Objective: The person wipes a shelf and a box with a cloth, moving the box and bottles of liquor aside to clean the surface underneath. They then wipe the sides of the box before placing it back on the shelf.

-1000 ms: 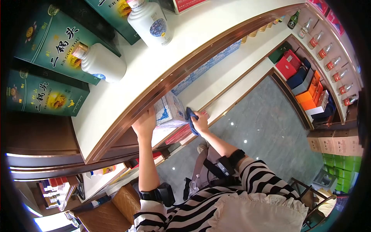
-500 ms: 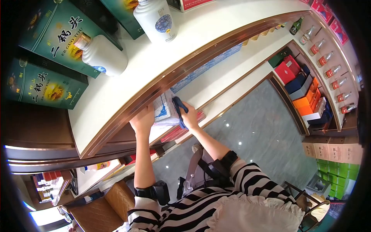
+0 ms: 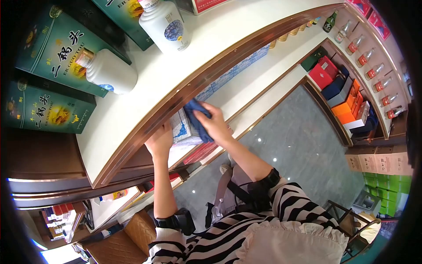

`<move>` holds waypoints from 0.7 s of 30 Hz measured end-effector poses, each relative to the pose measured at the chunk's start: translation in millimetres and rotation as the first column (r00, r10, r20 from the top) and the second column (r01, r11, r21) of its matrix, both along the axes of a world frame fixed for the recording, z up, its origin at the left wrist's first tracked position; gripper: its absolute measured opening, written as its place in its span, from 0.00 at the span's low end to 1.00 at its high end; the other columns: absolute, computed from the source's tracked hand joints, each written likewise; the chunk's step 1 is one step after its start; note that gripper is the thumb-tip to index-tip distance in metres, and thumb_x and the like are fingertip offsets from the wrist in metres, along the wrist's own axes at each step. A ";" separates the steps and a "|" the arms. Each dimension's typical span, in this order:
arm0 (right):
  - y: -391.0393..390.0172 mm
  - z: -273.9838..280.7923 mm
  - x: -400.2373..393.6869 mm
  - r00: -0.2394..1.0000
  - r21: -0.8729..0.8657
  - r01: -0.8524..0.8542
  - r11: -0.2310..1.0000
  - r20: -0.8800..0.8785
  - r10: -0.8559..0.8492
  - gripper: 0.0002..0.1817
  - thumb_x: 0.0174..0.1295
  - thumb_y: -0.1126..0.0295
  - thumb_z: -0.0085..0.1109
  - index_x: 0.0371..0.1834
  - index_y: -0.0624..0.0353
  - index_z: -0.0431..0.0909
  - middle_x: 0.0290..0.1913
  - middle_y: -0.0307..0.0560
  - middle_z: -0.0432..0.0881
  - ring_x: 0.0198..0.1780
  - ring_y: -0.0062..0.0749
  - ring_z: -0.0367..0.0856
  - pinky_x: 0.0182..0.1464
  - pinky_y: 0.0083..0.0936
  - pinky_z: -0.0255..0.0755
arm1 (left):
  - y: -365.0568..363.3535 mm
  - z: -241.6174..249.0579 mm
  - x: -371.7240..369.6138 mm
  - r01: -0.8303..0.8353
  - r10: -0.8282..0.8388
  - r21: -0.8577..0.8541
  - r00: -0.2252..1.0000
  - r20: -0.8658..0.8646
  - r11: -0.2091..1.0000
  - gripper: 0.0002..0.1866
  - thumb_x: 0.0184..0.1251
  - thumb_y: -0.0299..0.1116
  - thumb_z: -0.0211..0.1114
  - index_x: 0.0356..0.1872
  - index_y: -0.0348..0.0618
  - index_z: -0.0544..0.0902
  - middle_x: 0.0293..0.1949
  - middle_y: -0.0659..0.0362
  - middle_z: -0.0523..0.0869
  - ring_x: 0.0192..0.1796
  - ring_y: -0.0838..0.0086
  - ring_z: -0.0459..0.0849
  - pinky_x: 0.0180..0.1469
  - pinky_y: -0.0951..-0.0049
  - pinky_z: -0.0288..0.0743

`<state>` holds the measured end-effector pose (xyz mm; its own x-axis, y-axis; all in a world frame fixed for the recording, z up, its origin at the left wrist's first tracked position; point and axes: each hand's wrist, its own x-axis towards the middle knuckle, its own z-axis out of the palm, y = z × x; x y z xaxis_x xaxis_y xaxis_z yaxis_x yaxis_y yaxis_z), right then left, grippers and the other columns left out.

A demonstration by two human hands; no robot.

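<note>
My left hand (image 3: 160, 141) grips the near side of a blue-and-white patterned box (image 3: 181, 128) that stands on the lower shelf under the copper shelf edge (image 3: 193, 86). My right hand (image 3: 214, 124) is shut on a dark blue cloth (image 3: 197, 118) and presses it against the box's top and right side. The box is mostly hidden by the cloth, both hands and the shelf lip.
White ceramic bottles (image 3: 165, 24) (image 3: 110, 72) and green boxes (image 3: 57, 46) stand on the upper white shelf. More blue-and-white boxes (image 3: 237, 70) line the lower shelf. Red, orange and navy boxes (image 3: 343, 94) and small bottles (image 3: 373, 57) fill the right shelving. Grey floor (image 3: 303, 145) below.
My right hand has carried the cloth from the box's right side up and left onto its top. My left hand has stayed on the box.
</note>
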<state>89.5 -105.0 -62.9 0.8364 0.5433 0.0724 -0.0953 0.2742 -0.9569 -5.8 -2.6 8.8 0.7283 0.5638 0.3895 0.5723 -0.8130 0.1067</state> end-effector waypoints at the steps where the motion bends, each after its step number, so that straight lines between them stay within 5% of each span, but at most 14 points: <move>1: 9.2 4.3 -3.4 0.990 0.032 0.051 0.998 0.130 -0.055 0.13 0.53 0.75 0.51 0.41 0.68 0.73 0.29 0.42 0.78 0.30 0.22 0.74 0.35 0.16 0.67 | -0.2 -0.1 0.6 0.000 0.000 0.012 0.999 0.038 1.000 0.15 0.59 0.41 0.50 0.38 0.42 0.77 0.39 0.47 0.77 0.42 0.51 0.73 0.45 0.57 0.63; 5: 25.1 -37.8 -7.2 0.976 -0.032 0.179 0.983 0.135 -0.173 0.13 0.52 0.76 0.50 0.41 0.68 0.73 0.30 0.47 0.79 0.31 0.24 0.75 0.36 0.18 0.68 | 2.3 -0.2 1.0 0.003 -0.002 -0.098 1.000 0.006 0.995 0.15 0.59 0.41 0.50 0.38 0.42 0.77 0.40 0.47 0.77 0.43 0.51 0.73 0.45 0.57 0.63; 7: 24.4 -69.2 -4.8 0.977 -0.182 0.164 0.970 0.164 -0.135 0.14 0.51 0.77 0.49 0.42 0.66 0.73 0.29 0.51 0.79 0.30 0.25 0.76 0.36 0.21 0.68 | 6.4 -7.8 -1.2 0.104 -0.102 0.299 0.995 -0.025 0.948 0.10 0.55 0.35 0.51 0.31 0.44 0.79 0.29 0.53 0.79 0.34 0.58 0.77 0.36 0.59 0.70; 8: 19.8 -79.2 -5.6 0.994 -0.227 0.101 0.969 0.062 -0.089 0.14 0.48 0.74 0.49 0.39 0.63 0.74 0.32 0.59 0.77 0.36 0.47 0.78 0.40 0.28 0.69 | 5.7 -6.8 -0.4 0.105 -0.102 0.300 0.995 -0.026 0.948 0.10 0.55 0.35 0.51 0.31 0.44 0.79 0.29 0.53 0.79 0.34 0.58 0.77 0.36 0.59 0.70; 10: 9.2 -127.1 -10.9 0.995 -0.339 0.074 0.938 0.087 -0.047 0.14 0.47 0.73 0.50 0.39 0.61 0.75 0.32 0.58 0.78 0.35 0.47 0.77 0.39 0.30 0.69 | 1.0 -1.0 3.2 0.001 0.000 -0.011 0.999 0.042 1.000 0.09 0.52 0.34 0.52 0.31 0.44 0.79 0.29 0.53 0.79 0.34 0.59 0.77 0.36 0.60 0.71; 13: -12.9 -197.1 -18.1 0.988 -0.553 -0.024 0.833 0.113 0.103 0.14 0.45 0.71 0.52 0.37 0.59 0.76 0.30 0.55 0.78 0.34 0.48 0.77 0.36 0.33 0.69 | 5.9 -5.9 -0.8 0.090 -0.094 0.043 0.991 0.098 0.995 0.14 0.58 0.39 0.49 0.33 0.41 0.78 0.33 0.47 0.78 0.38 0.52 0.74 0.42 0.58 0.64; 15: -26.5 -186.3 -14.6 0.984 -0.566 -0.079 0.821 0.085 0.153 0.14 0.45 0.71 0.53 0.37 0.60 0.76 0.26 0.52 0.79 0.29 0.42 0.78 0.33 0.29 0.70 | 9.4 -9.7 -2.4 0.079 -0.080 0.022 0.995 0.057 0.997 0.14 0.58 0.39 0.49 0.32 0.41 0.77 0.31 0.48 0.78 0.37 0.52 0.74 0.41 0.57 0.64; 17: -31.1 -167.3 -5.2 0.952 -0.361 -0.227 0.905 -0.278 0.127 0.13 0.46 0.71 0.53 0.36 0.63 0.76 0.23 0.47 0.78 0.24 0.30 0.77 0.29 0.25 0.68 | 10.8 -13.6 -5.2 0.064 -0.064 -0.003 0.998 0.012 0.998 0.13 0.58 0.39 0.49 0.30 0.40 0.77 0.30 0.48 0.78 0.36 0.52 0.74 0.41 0.57 0.64; 18: -26.4 -162.7 1.4 0.982 -0.340 -0.111 0.934 -0.184 0.050 0.12 0.47 0.72 0.53 0.36 0.64 0.76 0.20 0.42 0.76 0.22 0.21 0.73 0.26 0.21 0.66 | 11.7 -15.0 -4.6 0.079 -0.081 0.068 0.996 0.028 0.995 0.13 0.58 0.39 0.49 0.30 0.41 0.77 0.29 0.48 0.78 0.35 0.52 0.74 0.40 0.57 0.64; 21: -12.3 -57.6 17.9 0.969 -0.176 -0.061 0.983 -0.248 0.016 0.12 0.50 0.72 0.53 0.37 0.66 0.75 0.25 0.44 0.77 0.26 0.20 0.72 0.31 0.20 0.66 | 9.1 -11.4 -2.6 0.069 -0.073 0.081 0.996 0.043 0.994 0.13 0.57 0.39 0.50 0.31 0.41 0.77 0.29 0.49 0.78 0.35 0.52 0.74 0.40 0.57 0.64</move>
<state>107.5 -117.2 -120.5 0.7945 0.5605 -0.2336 -0.3392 0.0906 -0.9364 -8.4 6.5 -2.6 0.7456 0.4772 0.4652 0.5089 -0.8584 0.0649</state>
